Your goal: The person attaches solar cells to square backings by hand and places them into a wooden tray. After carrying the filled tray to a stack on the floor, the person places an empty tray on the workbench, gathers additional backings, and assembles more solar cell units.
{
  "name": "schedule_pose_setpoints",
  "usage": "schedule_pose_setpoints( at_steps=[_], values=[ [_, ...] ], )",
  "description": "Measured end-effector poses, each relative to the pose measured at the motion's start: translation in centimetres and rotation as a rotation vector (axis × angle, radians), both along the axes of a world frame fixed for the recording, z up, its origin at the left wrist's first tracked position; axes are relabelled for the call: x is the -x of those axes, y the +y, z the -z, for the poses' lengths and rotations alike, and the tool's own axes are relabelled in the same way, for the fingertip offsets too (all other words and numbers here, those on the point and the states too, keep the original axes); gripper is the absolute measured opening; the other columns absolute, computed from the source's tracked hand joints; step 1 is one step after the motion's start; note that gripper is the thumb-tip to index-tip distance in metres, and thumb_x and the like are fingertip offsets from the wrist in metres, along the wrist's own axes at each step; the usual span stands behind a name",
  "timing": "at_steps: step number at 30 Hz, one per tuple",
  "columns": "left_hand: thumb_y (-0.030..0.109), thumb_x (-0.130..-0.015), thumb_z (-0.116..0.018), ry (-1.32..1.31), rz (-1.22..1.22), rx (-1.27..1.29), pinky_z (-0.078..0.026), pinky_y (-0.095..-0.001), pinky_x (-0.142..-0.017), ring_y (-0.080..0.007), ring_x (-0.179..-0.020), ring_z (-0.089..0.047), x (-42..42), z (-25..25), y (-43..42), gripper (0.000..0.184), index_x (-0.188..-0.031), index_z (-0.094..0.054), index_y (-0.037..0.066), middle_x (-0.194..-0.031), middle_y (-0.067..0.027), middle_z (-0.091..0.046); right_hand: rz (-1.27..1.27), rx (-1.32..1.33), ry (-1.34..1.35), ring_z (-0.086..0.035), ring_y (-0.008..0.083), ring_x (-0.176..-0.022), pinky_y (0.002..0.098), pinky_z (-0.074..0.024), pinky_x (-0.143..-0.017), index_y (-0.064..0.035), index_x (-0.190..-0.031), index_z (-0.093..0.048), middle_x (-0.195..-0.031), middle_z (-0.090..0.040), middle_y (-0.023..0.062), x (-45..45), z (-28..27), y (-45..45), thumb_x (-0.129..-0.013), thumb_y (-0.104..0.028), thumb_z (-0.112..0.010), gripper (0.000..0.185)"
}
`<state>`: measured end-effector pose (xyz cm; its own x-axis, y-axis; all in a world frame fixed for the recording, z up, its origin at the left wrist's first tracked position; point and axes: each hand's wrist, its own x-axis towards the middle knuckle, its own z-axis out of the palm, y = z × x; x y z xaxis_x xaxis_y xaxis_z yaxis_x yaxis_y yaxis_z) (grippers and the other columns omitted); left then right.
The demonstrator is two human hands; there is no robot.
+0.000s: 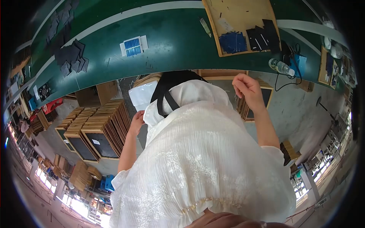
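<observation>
My left hand [137,122] is beside my left hip, its fingers closed at the edge of the white blouse [197,148], where the cloth flares out toward them. Below the table edge on the other side, my right hand [246,90] hangs in the air with loosely curled fingers; nothing shows in it. A black strap and dark cloth [169,89] lie over my lap. On the green table [171,45] in front of me, a stack of blue strips [132,47] sits on white card. Farther right is a wooden tray [243,19] holding blue pieces [232,42] and black pieces [263,37].
Grey flat pieces [72,57] lie at the table's left. A marker-like tube [205,27] and a clear bottle [280,67] lie near the tray, with a black cable [289,84] hanging off the edge. Stacked wooden frames [100,131] and a white plastic bag [142,95] are below.
</observation>
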<state>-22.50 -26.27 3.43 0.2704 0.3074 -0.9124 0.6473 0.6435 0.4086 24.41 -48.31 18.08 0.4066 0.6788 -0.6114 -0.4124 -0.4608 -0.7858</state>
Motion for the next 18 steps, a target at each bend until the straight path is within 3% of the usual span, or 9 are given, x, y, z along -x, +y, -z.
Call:
schedule_pose_setpoints(
  at_steps=[3, 5, 6, 9, 11, 14, 18],
  values=[
    [0.015, -0.098, -0.058, -0.081, 0.072, -0.212, -0.048, -0.0251, -0.078, -0.01, -0.087, -0.061, -1.2, -0.4, 0.5, 0.02, -0.114, -0.062, 0.004, -0.1, -0.0017, -0.066, -0.154, -0.125, -0.15, -0.054, 0.0071, -0.069, 0.0211, -0.0413, -0.059, -0.0022, -0.088, -0.068, -0.08, -0.061, 0.0007, 0.5, -1.4, -1.2, -0.093, -0.009, -0.065, 0.009],
    [0.011, -0.099, -0.057, -0.146, 0.035, -0.417, -0.048, -0.0246, -0.079, -0.01, -0.087, -0.061, -7.3, -5.3, 2.1, 0.016, -0.112, -0.063, 0.004, -0.098, -0.0012, -0.066, -0.321, -0.149, -0.394, -0.055, 0.0089, -0.07, 0.0222, -0.0428, -0.061, -0.0029, -0.092, -0.069, -0.082, -0.062, 0.0011, 1.7, -2.2, -1.1, -0.09, -0.01, -0.069, 0.007],
    [0.013, -0.1, -0.057, -0.248, 0.054, -0.479, -0.047, -0.0237, -0.075, -0.0083, -0.082, -0.059, -10.4, -7.9, 2.5, 0.017, -0.112, -0.063, 0.003, -0.093, -0.0003, -0.064, -0.346, -0.167, -0.371, -0.056, 0.01, -0.072, 0.0232, -0.0439, -0.062, -0.0034, -0.093, -0.069, -0.084, -0.063, 0.0011, 2.3, -2.9, -0.9, -0.089, -0.011, -0.07, 0.009],
    [0.01, -0.1, -0.056, -0.546, 0.189, -0.408, -0.049, -0.0258, -0.08, -0.0103, -0.087, -0.061, -18.3, -14.3, 2.1, 0.019, -0.114, -0.064, 0.001, -0.1, -0.0045, -0.066, -0.426, -0.214, -0.339, -0.059, 0.0128, -0.077, 0.0257, -0.0468, -0.064, -0.0047, -0.094, -0.071, -0.089, -0.064, 0.0013, 3.7, -4.5, -0.4, -0.085, -0.013, -0.074, 0.013],
    [0.013, -0.099, -0.059, -0.658, 0.285, -0.211, -0.05, -0.0266, -0.083, -0.0111, -0.093, -0.062, -21.8, -16.4, 1.0, 0.02, -0.115, -0.065, 0.002, -0.103, -0.0035, -0.065, -0.481, -0.226, -0.359, -0.06, 0.0141, -0.081, 0.027, -0.0482, -0.066, -0.0054, -0.093, -0.072, -0.092, -0.064, 0.0015, 4.1, -4.8, -0.3, -0.083, -0.014, -0.075, 0.013],
    [0.024, -0.095, -0.067, -0.693, 0.66, -0.234, -0.051, -0.0307, -0.078, -0.0164, -0.088, -0.064, -25.8, -17.7, -0.8, 0.028, -0.105, -0.069, -0.002, -0.098, -0.0082, -0.067, -0.551, -0.388, -0.616, -0.061, 0.015, -0.084, 0.0288, -0.0496, -0.068, -0.0054, -0.09, -0.072, -0.091, -0.065, 0.003, 4.6, -2.6, -1.1, -0.083, -0.011, -0.074, 0.009],
    [0.025, -0.088, -0.074, -0.602, 1.057, -0.178, -0.052, -0.0296, -0.079, -0.0166, -0.087, -0.065, -28.9, -19.2, -2.8, 0.029, -0.1, -0.071, -0.001, -0.095, -0.0091, -0.069, -0.456, -0.302, -0.602, -0.062, 0.0154, -0.081, 0.029, -0.0491, -0.069, -0.0043, -0.088, -0.072, -0.089, -0.065, 0.0036, 4.7, -3.0, -1.6, -0.083, -0.008, -0.073, 0.006]
  ],
)
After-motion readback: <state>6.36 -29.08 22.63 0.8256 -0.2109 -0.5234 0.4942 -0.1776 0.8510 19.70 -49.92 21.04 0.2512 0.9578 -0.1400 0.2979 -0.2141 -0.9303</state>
